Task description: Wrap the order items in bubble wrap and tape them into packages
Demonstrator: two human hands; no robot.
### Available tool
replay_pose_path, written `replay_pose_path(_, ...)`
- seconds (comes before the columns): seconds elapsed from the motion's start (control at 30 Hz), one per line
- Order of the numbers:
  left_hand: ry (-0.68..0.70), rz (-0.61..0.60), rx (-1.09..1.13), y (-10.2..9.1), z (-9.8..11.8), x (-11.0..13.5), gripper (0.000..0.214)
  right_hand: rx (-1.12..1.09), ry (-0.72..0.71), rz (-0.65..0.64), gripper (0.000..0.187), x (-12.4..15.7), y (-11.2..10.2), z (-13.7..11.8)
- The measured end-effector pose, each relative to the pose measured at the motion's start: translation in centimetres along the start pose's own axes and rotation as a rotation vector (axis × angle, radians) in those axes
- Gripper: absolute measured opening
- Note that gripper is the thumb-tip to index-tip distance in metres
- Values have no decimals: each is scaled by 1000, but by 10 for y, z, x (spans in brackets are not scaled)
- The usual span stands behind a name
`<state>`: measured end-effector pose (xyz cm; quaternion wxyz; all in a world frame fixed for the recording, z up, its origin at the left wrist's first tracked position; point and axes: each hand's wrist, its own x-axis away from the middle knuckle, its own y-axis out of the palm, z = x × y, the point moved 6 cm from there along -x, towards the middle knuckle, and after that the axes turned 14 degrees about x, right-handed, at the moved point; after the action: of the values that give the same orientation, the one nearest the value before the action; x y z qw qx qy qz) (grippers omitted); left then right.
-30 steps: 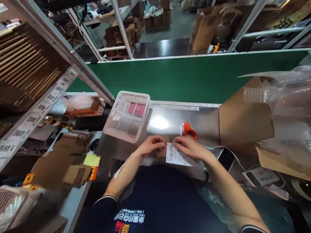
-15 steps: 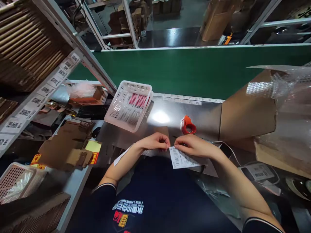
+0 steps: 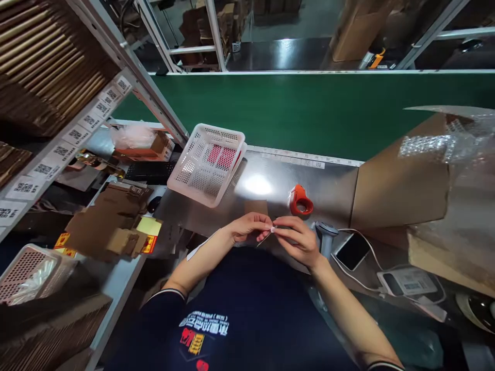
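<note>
My left hand point(image 3: 253, 225) and my right hand point(image 3: 297, 238) meet in front of my chest with fingertips pinched together. Between them is a small whitish piece point(image 3: 273, 229), too small to make out its kind. A thin edge of something point(image 3: 264, 240) shows just below my left fingertips; what it belongs to is hidden. White paper point(image 3: 199, 247) sticks to my left forearm. Just beyond my hands, a flat brown cardboard piece point(image 3: 256, 207) lies on the metal table point(image 3: 266, 175). An orange tape dispenser point(image 3: 300, 201) stands beyond my right hand.
A white plastic basket point(image 3: 207, 165) with something red in it stands at left. To the right are a scanner point(image 3: 327, 234), a phone point(image 3: 351, 251) with a white cable, and a large carton point(image 3: 402, 180) with bubble wrap. A green conveyor belt point(image 3: 294, 111) runs behind the table.
The printed white label sheet that hung from my right fingers is no longer visible. My right hand has turned and come against my left fingertips. The scanner and phone have come into view.
</note>
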<state>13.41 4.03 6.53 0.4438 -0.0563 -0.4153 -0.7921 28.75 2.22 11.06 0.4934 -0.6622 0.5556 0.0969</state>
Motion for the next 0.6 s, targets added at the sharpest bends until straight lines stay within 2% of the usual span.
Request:
replay_pose_path(0.1,49,87,43,-11,1,-1,30,-37,97,81,12,4,-10,5)
replay_pose_path(0.17,167,186,96,-23,9,3,26,-111,234,199,8,11,-22,16)
replay_pose_path(0.23,353,311,174,-39,21,15,29,-225,427,360,6,25,-36,35)
replay_pose_path(0.3,566,472,249,-60,35,36,34,-349,633,536,18,44,-48,58)
replay_pose_path(0.37,781,619,296,-80,47,64,37,-433,808,644,27,61,-54,80)
replay_pose_path(0.4,868,663,301,-89,51,76,38,-452,878,646,30,65,-54,89)
replay_pose_path(0.47,934,669,270,-99,54,91,39,-466,976,536,34,65,-46,103)
replay_pose_path(0.53,833,614,175,-100,47,90,37,-487,1030,356,37,55,-29,110)
replay_pose_path(0.6,623,534,38,-92,27,76,36,-513,1064,212,41,41,-5,114)
